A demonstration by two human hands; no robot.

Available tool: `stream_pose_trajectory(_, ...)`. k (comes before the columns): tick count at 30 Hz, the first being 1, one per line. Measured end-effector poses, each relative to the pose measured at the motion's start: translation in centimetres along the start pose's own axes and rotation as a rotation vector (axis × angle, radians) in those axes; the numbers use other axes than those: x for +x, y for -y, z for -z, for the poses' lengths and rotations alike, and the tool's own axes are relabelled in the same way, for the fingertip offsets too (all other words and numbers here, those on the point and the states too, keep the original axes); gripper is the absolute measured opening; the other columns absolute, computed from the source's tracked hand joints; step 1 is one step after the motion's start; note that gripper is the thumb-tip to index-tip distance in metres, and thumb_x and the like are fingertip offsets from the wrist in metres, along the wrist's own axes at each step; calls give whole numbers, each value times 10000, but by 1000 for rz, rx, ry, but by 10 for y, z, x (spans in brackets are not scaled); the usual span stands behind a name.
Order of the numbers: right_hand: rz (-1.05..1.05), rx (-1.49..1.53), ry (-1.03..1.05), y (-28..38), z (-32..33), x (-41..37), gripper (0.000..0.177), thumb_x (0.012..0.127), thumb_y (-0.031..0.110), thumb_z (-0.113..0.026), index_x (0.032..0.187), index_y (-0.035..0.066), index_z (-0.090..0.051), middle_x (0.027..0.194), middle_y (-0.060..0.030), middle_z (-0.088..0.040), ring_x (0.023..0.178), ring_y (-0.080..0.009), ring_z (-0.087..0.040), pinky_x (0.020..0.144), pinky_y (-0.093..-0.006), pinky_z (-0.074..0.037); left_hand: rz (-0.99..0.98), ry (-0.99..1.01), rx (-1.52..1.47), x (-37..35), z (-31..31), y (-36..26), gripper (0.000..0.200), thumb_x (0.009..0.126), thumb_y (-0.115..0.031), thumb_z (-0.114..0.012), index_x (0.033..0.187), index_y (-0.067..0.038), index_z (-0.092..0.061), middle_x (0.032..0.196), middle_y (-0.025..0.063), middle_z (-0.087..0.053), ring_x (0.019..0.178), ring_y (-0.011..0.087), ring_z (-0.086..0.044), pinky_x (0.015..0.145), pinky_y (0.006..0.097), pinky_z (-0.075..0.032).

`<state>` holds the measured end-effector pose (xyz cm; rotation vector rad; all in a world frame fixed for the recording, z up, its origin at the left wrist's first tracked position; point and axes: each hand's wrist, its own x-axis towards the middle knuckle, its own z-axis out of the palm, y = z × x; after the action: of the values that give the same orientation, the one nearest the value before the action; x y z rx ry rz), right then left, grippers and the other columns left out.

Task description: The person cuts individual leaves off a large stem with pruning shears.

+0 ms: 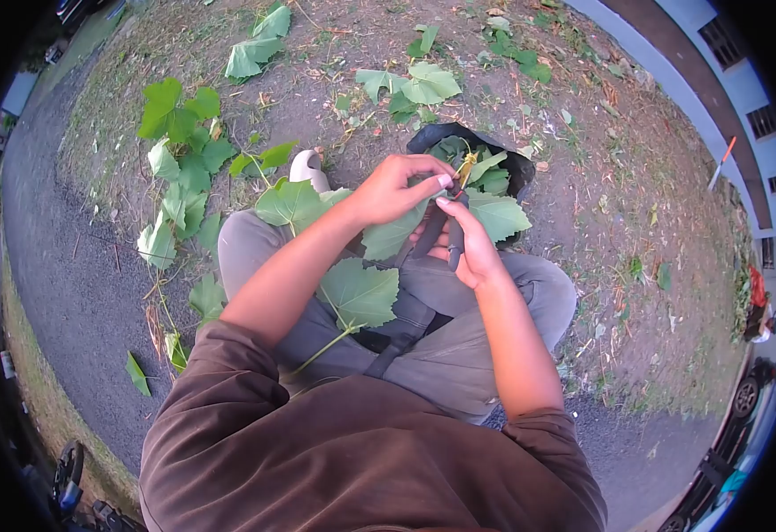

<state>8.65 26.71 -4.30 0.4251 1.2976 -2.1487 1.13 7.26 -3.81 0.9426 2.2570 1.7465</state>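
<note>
My right hand (471, 246) is closed around the dark handles of pruning shears (432, 232), whose blades point away from me toward a yellowish bit of vine. Close beside the blades, my left hand (395, 188) pinches a leafy vine stem; the exact grip is partly hidden by the fingers. A broad green leaf (394, 238) hangs below that hand. Just past both hands sits a black bag (519, 168) with leaves inside its mouth. Another large leaf (361, 293) on a pale stalk lies across my lap.
A leafy vine (180, 191) stretches over the ground at my left. Cut leaves (428, 84) lie scattered on the dirt ahead. A pale curved object (308, 167) is beyond my left knee. Parked cars (747, 417) and a building (743, 89) stand at the right.
</note>
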Motion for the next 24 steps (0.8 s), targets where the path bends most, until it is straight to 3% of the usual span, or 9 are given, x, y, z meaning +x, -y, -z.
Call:
stream_pose_trajectory(3,14,-52,-14,2,-5,-1,364,1030,463,-672,1157,122,-684,970,-46,-741,914,-197,-748,837,-372,-578,84,-15,-81,1,2,2,318,1091,-257,-637,1249,-8,-756,1275,126,-744,1179,224,-695,1039,402,-524)
stream_pose_trajectory(5,23,-92,-26,0,-8,-1,363,1027,465,-679,1149,122,-688,963,-33,-738,903,-181,-741,822,-355,-572,33,-116,-76,1,1,8,298,1092,-232,-628,1250,-15,-759,1282,125,-736,1210,218,-678,1069,394,-504)
stream_pose_trajectory(9,28,-92,-16,-1,-6,-2,362,1019,456,-703,1143,117,-687,937,-20,-725,866,-154,-717,790,-327,-556,114,-299,-2,2,9,24,239,1067,-136,-640,1223,-8,-768,1269,123,-737,1234,227,-670,1107,392,-479)
stream_pose_trajectory(11,14,-99,-25,0,-6,-2,363,1017,451,-709,1138,110,-686,929,-24,-720,853,-155,-710,783,-323,-552,82,-332,57,2,11,29,212,1036,-139,-662,1166,-27,-787,1246,143,-751,1164,272,-725,1060,388,-525)
stream_pose_trajectory(14,46,-165,-4,1,-3,-2,398,1009,464,-719,1127,86,-679,920,-41,-714,854,-164,-710,783,-317,-549,-9,-275,227,0,12,13,176,1015,-134,-677,1129,-46,-777,1199,109,-752,1083,311,-742,991,408,-563)
stream_pose_trajectory(16,40,-278,-32,4,-3,-4,436,1000,477,-730,1118,62,-671,907,-54,-701,845,-174,-708,779,-321,-550,-58,-221,432,-2,10,7,127,998,-124,-680,1093,-68,-744,1147,72,-744,997,341,-739,877,446,-594)
stream_pose_trajectory(24,117,-372,-34,-1,0,1,404,1039,427,-707,1153,40,-680,889,-58,-707,799,-182,-711,750,-330,-566,-71,-174,675,-6,9,-4,112,997,-156,-699,1102,-118,-691,1025,82,-758,848,341,-750,706,456,-594)
